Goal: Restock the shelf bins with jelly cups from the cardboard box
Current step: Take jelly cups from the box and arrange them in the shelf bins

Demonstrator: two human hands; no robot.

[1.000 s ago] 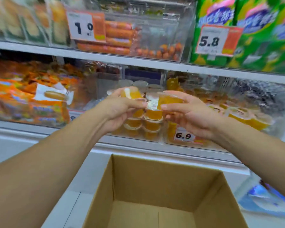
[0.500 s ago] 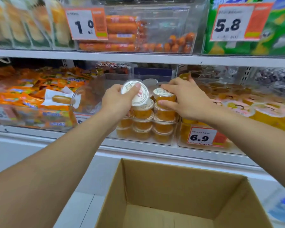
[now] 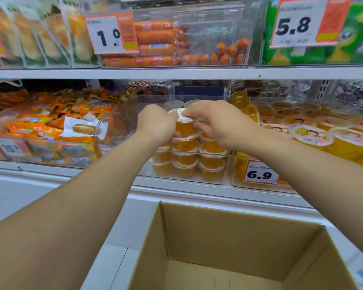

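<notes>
Orange jelly cups point(image 3: 186, 162) stand stacked in a clear shelf bin point(image 3: 222, 181) on the middle shelf. Both hands meet over the top of the stacks. My left hand point(image 3: 155, 123) grips an orange jelly cup with a white lid point(image 3: 183, 126) from the left. My right hand point(image 3: 216, 122) curls over the same cup's lid and the cups beside it from the right. Whether the right hand holds a cup of its own is hidden. The open cardboard box point(image 3: 218, 237) sits below the shelf, and the part of its inside in view holds no cups.
A bin of larger jelly cups point(image 3: 323, 132) with a 6.9 price tag point(image 3: 260, 174) stands to the right. Orange snack packets point(image 3: 50, 126) fill the bin on the left. Sausages point(image 3: 155, 47) and green packs point(image 3: 360, 38) sit on the upper shelf.
Both hands have come together over the stacks. The left hand turned its tilted cup upright and lowered it onto a stack. The right hand moved left over it.
</notes>
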